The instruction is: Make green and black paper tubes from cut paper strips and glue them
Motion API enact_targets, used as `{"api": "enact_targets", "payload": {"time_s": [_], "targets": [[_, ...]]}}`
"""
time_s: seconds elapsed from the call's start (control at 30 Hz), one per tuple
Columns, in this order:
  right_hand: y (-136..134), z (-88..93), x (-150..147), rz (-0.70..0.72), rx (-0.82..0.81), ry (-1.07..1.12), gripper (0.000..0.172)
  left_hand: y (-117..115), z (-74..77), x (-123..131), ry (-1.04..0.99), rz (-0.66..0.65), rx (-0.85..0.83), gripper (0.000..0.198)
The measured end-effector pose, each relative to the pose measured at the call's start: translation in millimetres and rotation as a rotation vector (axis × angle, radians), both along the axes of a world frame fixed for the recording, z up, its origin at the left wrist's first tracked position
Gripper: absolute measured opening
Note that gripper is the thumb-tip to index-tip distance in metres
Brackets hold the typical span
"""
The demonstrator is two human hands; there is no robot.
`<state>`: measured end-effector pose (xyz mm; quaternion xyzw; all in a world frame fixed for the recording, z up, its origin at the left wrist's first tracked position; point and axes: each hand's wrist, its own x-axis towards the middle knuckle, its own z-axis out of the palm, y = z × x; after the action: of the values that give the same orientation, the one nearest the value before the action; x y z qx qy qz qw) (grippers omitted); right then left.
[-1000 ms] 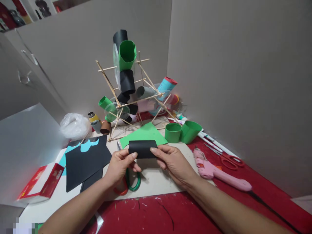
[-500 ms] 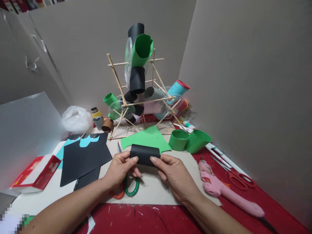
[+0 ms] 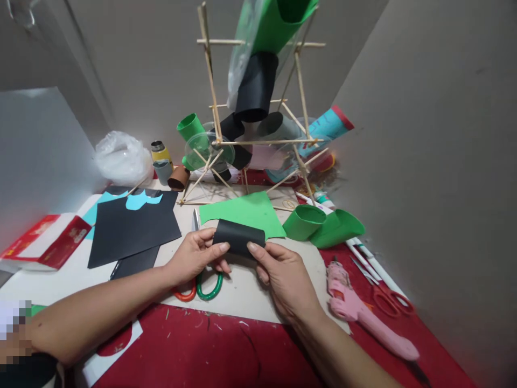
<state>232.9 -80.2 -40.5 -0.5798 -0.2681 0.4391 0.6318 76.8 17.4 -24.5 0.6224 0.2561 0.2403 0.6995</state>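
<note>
A black paper tube (image 3: pixel 239 235) lies sideways between my hands, above a pale board (image 3: pixel 246 299). My left hand (image 3: pixel 198 252) is closed on its left end, thumb in front. On the right end, my right hand (image 3: pixel 280 269) pinches it the same way. Below my left hand are the red and green handles of scissors (image 3: pixel 210 288), whose blades are partly hidden. Just behind the tube lies a green sheet (image 3: pixel 246 210). Two green tubes, one upright (image 3: pixel 305 222) and one tilted (image 3: pixel 339 228), rest to its right.
A stick frame (image 3: pixel 266 142) holding black and green tubes rises at the back. On the right are a pink glue gun (image 3: pixel 363 312) and red scissors (image 3: pixel 391 302). Black sheets (image 3: pixel 133 229), a red box (image 3: pixel 46 240) and a plastic bag (image 3: pixel 123 159) lie left.
My view has tilted down and come nearer, so the stick frame looks larger and its top is cut off. Both hands keep hold of the black paper tube.
</note>
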Motion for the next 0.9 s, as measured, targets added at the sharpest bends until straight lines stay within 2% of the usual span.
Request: {"api": "enact_targets", "payload": {"time_s": [0.33, 0.47, 0.67, 0.9], "targets": [[-1.8, -0.7, 0.3, 0.029, -0.001, 0.033, 0.032, 1.4, -8.0, -0.3, -0.033, -0.049, -0.044, 0.039], [-3.2, -0.5, 0.4, 0.036, 0.048, 0.045, 0.029, 0.6, -7.1, -0.7, -0.044, -0.036, -0.035, 0.039], [-4.6, -2.0, 2.2, 0.042, 0.065, -0.045, 0.031, -1.1, -3.6, -0.1, -0.063, -0.029, -0.084, 0.038], [-4.9, -0.2, 2.0, 0.038, 0.058, -0.037, 0.034, 0.3, -3.0, 1.3, -0.097, -0.014, -0.1, 0.031]]}}
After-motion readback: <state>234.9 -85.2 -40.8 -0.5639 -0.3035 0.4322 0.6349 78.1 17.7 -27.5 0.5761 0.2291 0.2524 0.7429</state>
